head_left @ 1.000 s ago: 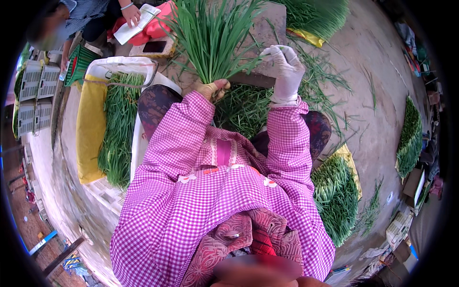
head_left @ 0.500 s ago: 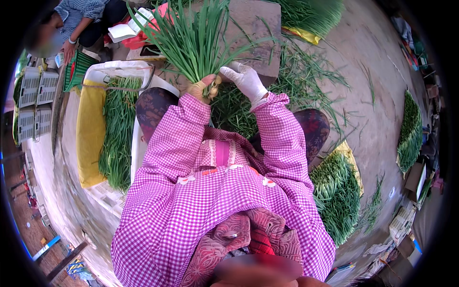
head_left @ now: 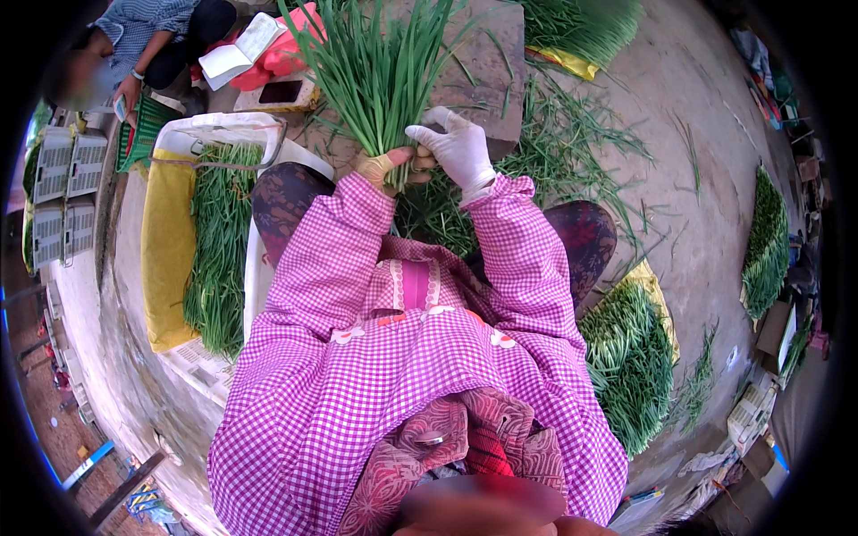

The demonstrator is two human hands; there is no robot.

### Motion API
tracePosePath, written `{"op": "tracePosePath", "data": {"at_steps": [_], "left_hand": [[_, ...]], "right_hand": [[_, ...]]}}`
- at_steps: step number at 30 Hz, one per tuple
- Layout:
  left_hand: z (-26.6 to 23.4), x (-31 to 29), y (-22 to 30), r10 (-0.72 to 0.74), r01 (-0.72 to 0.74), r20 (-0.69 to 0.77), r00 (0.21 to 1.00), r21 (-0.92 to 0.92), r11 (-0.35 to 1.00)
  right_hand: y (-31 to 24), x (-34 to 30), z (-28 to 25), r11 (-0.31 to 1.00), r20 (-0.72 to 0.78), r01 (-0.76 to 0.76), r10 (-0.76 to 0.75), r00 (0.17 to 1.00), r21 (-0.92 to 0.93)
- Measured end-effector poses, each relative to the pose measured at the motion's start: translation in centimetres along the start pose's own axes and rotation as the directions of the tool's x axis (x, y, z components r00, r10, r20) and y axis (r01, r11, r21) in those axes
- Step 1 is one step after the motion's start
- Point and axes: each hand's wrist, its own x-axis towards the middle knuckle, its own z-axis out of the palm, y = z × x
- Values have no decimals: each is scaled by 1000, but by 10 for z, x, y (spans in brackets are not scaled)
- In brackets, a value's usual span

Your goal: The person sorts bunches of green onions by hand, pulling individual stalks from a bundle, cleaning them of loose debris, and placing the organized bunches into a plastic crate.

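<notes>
My left hand point(head_left: 382, 169), in a yellowish glove with bare fingertips, is wrapped round the base of a bunch of garlic chives point(head_left: 375, 89). The long green leaves fan upward and away from me. My right hand point(head_left: 458, 150), in a white glove, is at the right side of the bunch, its thumb and forefinger curled against the stalks just above my left fingers. Exactly which stalks it pinches is hard to make out. Loose green trimmings point(head_left: 433, 214) lie below my hands, between my knees.
A white crate point(head_left: 219, 125) with a yellow lining holds chives at my left. Ahead stands a wooden block point(head_left: 487, 80). Piled chives point(head_left: 630, 366) lie at my right, others point(head_left: 590, 27) beyond the block. A phone point(head_left: 281, 92), an open notebook point(head_left: 241, 54) and another person point(head_left: 156, 45) are front left.
The bunch has become more upright and shifted slightly right, uncovering the phone. My right hand has moved a little left, its fingers curling in against the stalks.
</notes>
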Motion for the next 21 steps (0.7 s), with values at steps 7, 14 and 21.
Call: {"op": "tracePosePath", "data": {"at_steps": [7, 14, 21], "left_hand": [[-16, 3, 4, 26, -23, 25, 999, -90, 996], [-28, 9, 2, -60, 69, 128, 990, -71, 995], [-43, 13, 6, -132, 301, 577, 806, -208, 931]], "right_hand": [[6, 6, -11, 976, -43, -33, 43, 998, 213], [18, 18, -35, 856, -279, 35, 129, 952, 517], [15, 21, -36, 960, -488, 271, -271, 830, -71]]}}
